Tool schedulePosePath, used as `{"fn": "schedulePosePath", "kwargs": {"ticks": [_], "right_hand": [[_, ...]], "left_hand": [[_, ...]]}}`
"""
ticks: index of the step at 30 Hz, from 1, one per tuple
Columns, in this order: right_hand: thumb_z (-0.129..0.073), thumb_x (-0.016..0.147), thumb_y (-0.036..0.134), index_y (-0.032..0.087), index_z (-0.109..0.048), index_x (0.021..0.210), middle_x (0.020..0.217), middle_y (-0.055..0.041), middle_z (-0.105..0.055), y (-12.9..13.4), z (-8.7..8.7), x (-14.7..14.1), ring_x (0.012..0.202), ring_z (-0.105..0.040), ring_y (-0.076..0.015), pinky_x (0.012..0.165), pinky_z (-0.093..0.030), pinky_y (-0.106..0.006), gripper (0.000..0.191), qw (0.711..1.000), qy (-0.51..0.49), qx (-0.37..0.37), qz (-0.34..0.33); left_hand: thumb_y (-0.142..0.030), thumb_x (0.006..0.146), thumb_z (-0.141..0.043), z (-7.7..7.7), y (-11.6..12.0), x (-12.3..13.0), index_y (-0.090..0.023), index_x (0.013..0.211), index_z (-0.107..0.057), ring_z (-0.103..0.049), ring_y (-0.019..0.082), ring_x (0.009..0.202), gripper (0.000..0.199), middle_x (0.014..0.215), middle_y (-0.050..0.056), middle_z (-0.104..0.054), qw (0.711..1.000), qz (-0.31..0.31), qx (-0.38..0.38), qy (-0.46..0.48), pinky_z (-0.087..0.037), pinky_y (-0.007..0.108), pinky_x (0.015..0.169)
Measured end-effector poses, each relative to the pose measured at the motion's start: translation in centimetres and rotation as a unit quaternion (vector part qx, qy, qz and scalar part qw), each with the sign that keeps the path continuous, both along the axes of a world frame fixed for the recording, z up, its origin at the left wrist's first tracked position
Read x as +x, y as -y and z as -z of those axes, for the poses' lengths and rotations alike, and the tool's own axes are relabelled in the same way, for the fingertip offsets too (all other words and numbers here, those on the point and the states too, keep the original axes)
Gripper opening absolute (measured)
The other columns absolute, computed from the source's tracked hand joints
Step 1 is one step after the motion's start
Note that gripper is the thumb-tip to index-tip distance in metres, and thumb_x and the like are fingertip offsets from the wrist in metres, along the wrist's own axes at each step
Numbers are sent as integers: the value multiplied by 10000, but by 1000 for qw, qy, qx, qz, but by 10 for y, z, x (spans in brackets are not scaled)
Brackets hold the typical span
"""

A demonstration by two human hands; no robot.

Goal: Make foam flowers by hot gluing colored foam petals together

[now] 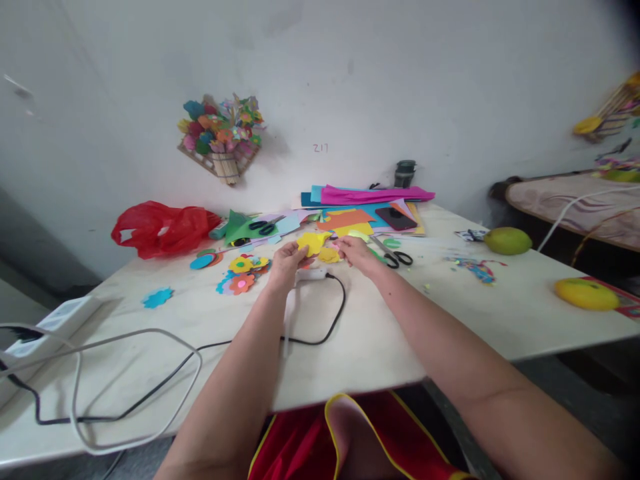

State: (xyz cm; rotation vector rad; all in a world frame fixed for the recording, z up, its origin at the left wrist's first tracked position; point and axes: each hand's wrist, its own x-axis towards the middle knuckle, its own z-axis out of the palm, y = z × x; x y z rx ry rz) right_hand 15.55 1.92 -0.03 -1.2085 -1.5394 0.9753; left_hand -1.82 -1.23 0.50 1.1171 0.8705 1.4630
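My left hand (289,260) pinches a bright yellow paper piece (313,244) above the white table (370,333). My right hand (354,252) is closed at the right side of a second, darker yellow paper piece (329,255); whether its fingertips grip this piece is too small to tell. Just below the papers lies a white glue gun (311,274) with a black cord. Scissors with black handles (397,257) rest right of my right hand. Left of my left hand sit paper flowers in yellow, orange and blue (242,283).
Coloured paper sheets (345,220) and a phone (396,218) lie at the back. A red plastic bag (163,230) and a blue paper flower (158,298) are on the left, near a power strip (60,323) and looping cables. Two fruits (507,241) sit on the right.
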Motion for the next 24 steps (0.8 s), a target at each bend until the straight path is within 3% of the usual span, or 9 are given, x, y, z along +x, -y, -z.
{"fn": "schedulePosePath", "kwargs": {"ticks": [4, 7, 10, 12, 19, 22, 24], "right_hand": [[-594, 704, 125, 123, -578, 721, 506, 47, -502, 0, 0, 1, 385, -425, -42, 368, -371, -162, 24, 1000, -2, 1, -12], [-612, 716, 248, 129, -533, 592, 477, 36, -486, 2, -2, 3, 349, -383, -38, 328, -324, -168, 189, 1000, 21, -2, -10], [-528, 776, 398, 128, -544, 594, 457, 31, -463, 3, -3, 6, 331, -340, -33, 300, -256, -167, 327, 999, 35, 8, 15], [-480, 808, 400, 124, -555, 607, 456, 33, -449, 3, -4, 7, 333, -331, -32, 301, -252, -167, 349, 999, 37, 20, 15], [-537, 738, 109, 112, -602, 754, 533, 30, -507, 3, -3, 1, 436, -457, -59, 413, -410, -174, 67, 999, 2, 26, -30], [-597, 699, 133, 116, -601, 724, 532, 31, -514, 2, -3, 3, 442, -457, -57, 419, -413, -173, 30, 999, 5, 32, -27], [-591, 728, 237, 122, -588, 681, 517, 28, -502, 2, -3, 6, 408, -423, -52, 372, -371, -168, 125, 999, 25, 30, -13]], "left_hand": [[-271, 531, -754, -2, 2, 0, -130, 701, -519, -644, 139, 626, 323, 653, 10, -620, 1000, 5, -1, 12, -535, 213, 559], [-270, 545, -747, -3, 4, 0, -130, 680, -491, -650, 146, 628, 321, 616, -1, -602, 1000, 12, -5, 22, -537, 217, 559], [-260, 558, -736, -3, 5, -1, -139, 658, -456, -656, 163, 629, 321, 599, -4, -598, 999, 23, -9, 39, -534, 216, 534], [-243, 583, -713, -3, 5, -2, -140, 667, -459, -660, 179, 639, 287, 603, 8, -607, 998, 31, -14, 48, -533, 223, 524], [-177, 650, -557, -5, 3, -6, -127, 761, -523, -668, 221, 719, 127, 705, 61, -659, 994, 40, -43, 96, -536, 255, 540], [-187, 675, -510, -5, 2, -7, -125, 784, -545, -667, 214, 734, 130, 713, 62, -665, 991, 38, -58, 112, -537, 256, 563], [-180, 687, -490, -6, 2, -7, -121, 787, -554, -667, 210, 735, 133, 703, 60, -665, 990, 36, -69, 118, -541, 263, 583]]}}
